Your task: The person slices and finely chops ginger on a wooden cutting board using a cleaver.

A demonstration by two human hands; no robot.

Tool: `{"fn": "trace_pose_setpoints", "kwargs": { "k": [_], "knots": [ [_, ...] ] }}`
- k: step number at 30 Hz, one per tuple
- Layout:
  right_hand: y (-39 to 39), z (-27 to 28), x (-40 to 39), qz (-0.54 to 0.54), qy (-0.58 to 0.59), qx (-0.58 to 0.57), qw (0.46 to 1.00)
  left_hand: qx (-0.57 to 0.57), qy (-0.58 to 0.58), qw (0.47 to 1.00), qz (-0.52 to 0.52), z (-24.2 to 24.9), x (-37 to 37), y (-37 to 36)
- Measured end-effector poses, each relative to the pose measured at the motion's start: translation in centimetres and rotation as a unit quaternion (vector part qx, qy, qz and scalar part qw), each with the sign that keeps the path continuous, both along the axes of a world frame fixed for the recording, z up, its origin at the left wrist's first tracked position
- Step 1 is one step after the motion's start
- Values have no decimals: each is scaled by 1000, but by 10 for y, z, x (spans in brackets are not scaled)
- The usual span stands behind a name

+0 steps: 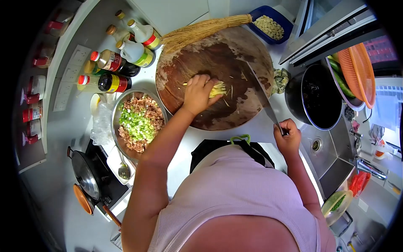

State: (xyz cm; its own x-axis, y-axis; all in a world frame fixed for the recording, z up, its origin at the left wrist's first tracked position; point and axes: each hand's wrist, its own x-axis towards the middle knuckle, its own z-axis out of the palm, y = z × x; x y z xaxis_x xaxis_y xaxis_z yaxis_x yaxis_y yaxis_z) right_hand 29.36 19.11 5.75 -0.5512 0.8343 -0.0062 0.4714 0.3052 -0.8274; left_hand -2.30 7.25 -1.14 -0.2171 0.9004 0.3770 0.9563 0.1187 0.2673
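Observation:
My left hand (199, 93) rests on the round wooden chopping board (245, 50), its fingers closed over a small pile of pale yellow shredded ginger (219, 88). A few loose shreds lie just right of the pile. In my right hand (288, 136) is the handle of a kitchen knife (262, 93). Its broad blade slants up and left over the board's right side, apart from the ginger. Left of the board, a steel bowl (115, 122) holds minced meat (156, 112) topped with chopped green onion (136, 122).
Sauce bottles (110, 61) stand at the back left. A straw whisk broom (201, 31) lies along the board's far edge, beside a blue tray of peeled garlic (268, 28). A black pot (315, 96) and a sink (317, 145) are at right, a lidded wok (86, 174) at left.

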Motion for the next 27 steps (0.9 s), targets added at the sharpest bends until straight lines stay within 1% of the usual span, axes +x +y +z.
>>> {"fn": "trace_pose_setpoints", "kwargs": {
  "k": [5,8,11,14,17,20,21,23,24,25,27],
  "knots": [
    [9,-4,-14,28,50,-25,998,18,31,980,197,-10,7,14],
    [12,-16,-16,28,89,-56,994,-51,13,963,264,0,19,24],
    [11,-19,-16,19,113,-78,990,-110,-13,954,280,17,29,24],
    [12,-20,-10,9,118,-93,989,-103,68,962,243,27,29,23],
    [12,-22,-5,-2,128,-106,986,-69,68,987,127,34,33,43],
    [12,-20,-2,-9,139,-110,984,-100,103,989,35,8,47,63],
    [12,-19,-1,-16,138,-119,983,-107,157,982,20,1,51,64],
    [11,-19,2,-15,130,-127,983,-95,195,976,-7,-11,54,55],
    [11,-20,6,-10,121,-129,984,-91,214,972,-21,-8,55,49],
    [12,-21,8,-5,114,-130,985,-62,232,970,-43,-5,52,41],
    [12,-23,11,-3,113,-132,985,-80,215,969,-88,6,46,18]
  ]
}}
